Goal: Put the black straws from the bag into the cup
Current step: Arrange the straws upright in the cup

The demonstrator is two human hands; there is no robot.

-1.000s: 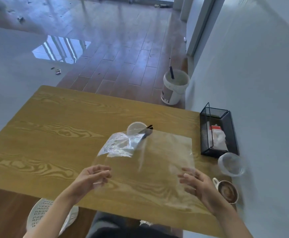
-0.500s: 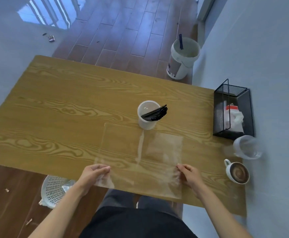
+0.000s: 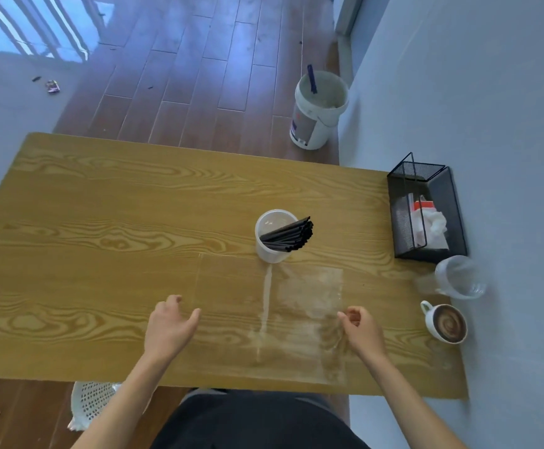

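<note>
A white cup (image 3: 274, 251) stands upright at the middle of the wooden table (image 3: 102, 222). A bundle of black straws (image 3: 288, 236) leans in it, the ends sticking out to the right. The clear plastic bag (image 3: 296, 303) lies flat on the table just in front of the cup, with nothing visible inside. My left hand (image 3: 170, 325) hovers at the bag's left edge with relaxed fingers and holds nothing. My right hand (image 3: 363, 332) sits at the bag's right edge with loosely curled fingers; the plastic there is a little crinkled.
A black mesh box (image 3: 426, 215) with tissues stands at the table's right side. In front of it are a clear glass (image 3: 460, 277) and a coffee cup (image 3: 447, 324). A white bucket (image 3: 319, 108) is on the floor beyond the table. A white basket (image 3: 92, 400) sits below the near edge.
The bag was held up by its near corners, then laid flat on the table. Both hands have come off its corners; the left hand has spread out.
</note>
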